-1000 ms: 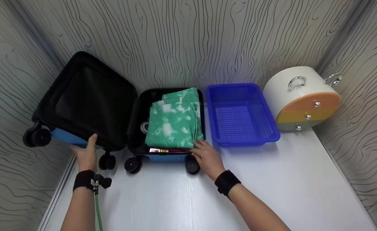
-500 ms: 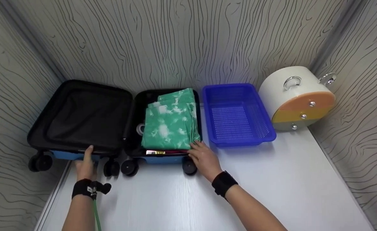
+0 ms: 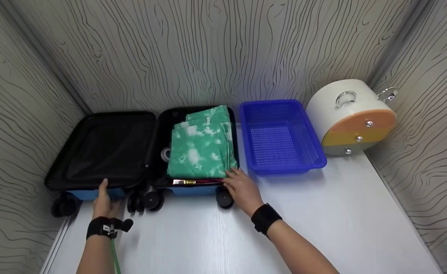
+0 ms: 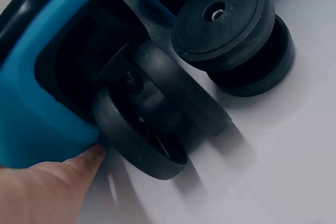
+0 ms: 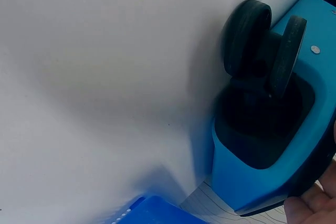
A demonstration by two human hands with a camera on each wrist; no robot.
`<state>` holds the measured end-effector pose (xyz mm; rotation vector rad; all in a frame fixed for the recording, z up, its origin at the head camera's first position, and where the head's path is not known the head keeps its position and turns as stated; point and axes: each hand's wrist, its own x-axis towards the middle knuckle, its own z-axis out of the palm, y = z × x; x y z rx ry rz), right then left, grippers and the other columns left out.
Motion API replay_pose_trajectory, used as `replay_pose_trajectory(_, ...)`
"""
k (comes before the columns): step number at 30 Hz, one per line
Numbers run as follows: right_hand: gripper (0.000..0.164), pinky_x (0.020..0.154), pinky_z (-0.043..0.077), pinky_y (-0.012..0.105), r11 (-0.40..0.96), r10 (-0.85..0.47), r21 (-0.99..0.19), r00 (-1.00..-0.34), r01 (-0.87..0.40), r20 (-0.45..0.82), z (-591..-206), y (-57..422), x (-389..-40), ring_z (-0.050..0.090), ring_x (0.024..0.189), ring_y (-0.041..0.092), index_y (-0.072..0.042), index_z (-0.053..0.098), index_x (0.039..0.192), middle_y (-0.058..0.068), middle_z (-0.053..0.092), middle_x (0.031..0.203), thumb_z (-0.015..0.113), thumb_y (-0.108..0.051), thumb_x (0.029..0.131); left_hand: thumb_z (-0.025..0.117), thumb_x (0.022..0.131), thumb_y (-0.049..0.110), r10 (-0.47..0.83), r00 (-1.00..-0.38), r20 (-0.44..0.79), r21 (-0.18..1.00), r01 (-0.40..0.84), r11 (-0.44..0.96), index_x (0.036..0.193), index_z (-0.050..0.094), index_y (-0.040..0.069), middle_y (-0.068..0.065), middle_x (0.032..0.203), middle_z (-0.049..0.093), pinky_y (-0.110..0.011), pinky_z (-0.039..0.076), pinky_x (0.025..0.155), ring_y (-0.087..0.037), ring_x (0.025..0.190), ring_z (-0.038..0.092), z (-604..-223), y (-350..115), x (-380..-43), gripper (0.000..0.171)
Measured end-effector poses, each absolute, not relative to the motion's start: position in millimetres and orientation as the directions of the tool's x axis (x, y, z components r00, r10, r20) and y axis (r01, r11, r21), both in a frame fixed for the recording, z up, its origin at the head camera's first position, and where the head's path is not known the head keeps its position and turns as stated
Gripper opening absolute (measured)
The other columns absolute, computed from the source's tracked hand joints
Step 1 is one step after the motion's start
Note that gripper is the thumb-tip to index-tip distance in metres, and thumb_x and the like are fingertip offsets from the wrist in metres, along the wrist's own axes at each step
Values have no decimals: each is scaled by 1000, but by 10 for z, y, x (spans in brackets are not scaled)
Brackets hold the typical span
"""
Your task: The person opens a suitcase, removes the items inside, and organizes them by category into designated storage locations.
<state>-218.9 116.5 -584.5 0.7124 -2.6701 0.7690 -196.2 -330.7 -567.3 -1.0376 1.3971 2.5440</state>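
Note:
A blue suitcase with a black interior lies spread flat in the head view. My left hand (image 3: 106, 203) holds the front edge of its left half (image 3: 105, 148), thumb over the rim and the other fingers below. My right hand (image 3: 243, 190) grips the front right corner of the right half (image 5: 310, 129), fingertips over the rim. In that half lie a folded green and white cloth (image 3: 198, 150), a brush (image 3: 183, 182) along the front rim and a white ring-shaped thing (image 3: 165, 154), partly hidden by the cloth. Black wheels (image 4: 226, 24) show close up in the left wrist view.
A blue plastic basket (image 3: 284, 170) stands right of the suitcase. Beyond it, against the right wall, is a round white drawer box (image 3: 332, 99) with coloured drawers and clear handles. The white table (image 3: 208, 236) extends in front, with patterned walls around.
The left half of the suitcase has swung down from a raised tilt to lie flat, my left hand lowering with it. My right hand has stayed at the right half's corner.

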Motion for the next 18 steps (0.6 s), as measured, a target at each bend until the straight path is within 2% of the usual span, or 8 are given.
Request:
replay_pose_trajectory(4,18,114,38,48,738,-381,-415,-837,-532,394,-5847,1160,-2183,52,136,34,-11,80,112,12,65,136,71,-18,98,60,98,55,-211,-761,-614,638,-321,-700,165,5,30,8,137,35,-26,36,112,-8,132,39,-5633,-3313,-1949,90)
replay_pose_trajectory(7,18,113,39,49,741,-375,-412,-836,-530,402,-5845,1161,-2169,52,135,34,-10,80,111,13,65,135,72,-18,97,58,99,55,-195,-775,-601,628,-307,-715,162,11,28,9,132,38,-25,37,112,-8,131,40,-5605,-3297,-1951,83)
replay_pose_trajectory(8,18,113,39,48,742,-372,-412,-836,-529,403,-5843,1163,-2162,52,135,34,-11,80,111,13,65,135,72,-18,97,55,99,56,-197,-780,-595,643,-315,-698,163,10,27,8,138,37,-27,35,113,-10,135,39,-5591,-3284,-1952,83)
replay_pose_trajectory(10,18,113,39,48,742,-371,-408,-833,-532,411,-5844,1169,-2149,53,135,34,-10,80,111,13,66,134,73,-18,97,47,100,60,-211,-789,-577,703,-348,-620,165,2,24,-3,156,27,-31,32,117,-17,145,32,-5576,-3258,-1955,86)
replay_pose_trajectory(11,17,113,39,48,743,-369,-407,-832,-532,415,-5842,1170,-2142,53,135,34,-10,80,110,13,66,134,73,-17,97,43,101,61,-225,-796,-562,736,-357,-575,165,-3,22,-7,163,17,-33,28,119,-21,149,26,-5574,-3245,-1961,88)
replay_pose_trajectory(14,17,113,39,48,746,-365,-397,-827,-534,428,-5835,1173,-2124,54,134,34,-10,80,109,13,66,133,73,-17,96,34,100,66,-283,-810,-514,833,-392,-390,162,-15,14,-12,169,-9,-37,24,121,-30,154,13,-5583,-3211,-1974,94)
replay_pose_trajectory(15,17,113,39,48,748,-366,-392,-825,-536,430,-5832,1172,-2120,54,133,34,-10,80,109,13,66,133,74,-17,96,31,100,67,-296,-813,-501,852,-404,-333,161,-17,12,-13,169,-14,-38,23,121,-33,154,11,-5591,-3209,-1973,95)
replay_pose_trajectory(18,17,113,40,48,753,-375,-381,-825,-537,422,-5822,1163,-2106,55,133,33,-11,80,110,13,66,133,73,-18,96,27,99,70,-338,-806,-486,873,-428,-235,160,-16,5,-17,168,-15,-40,24,121,-37,154,11,-5616,-3211,-1959,99)
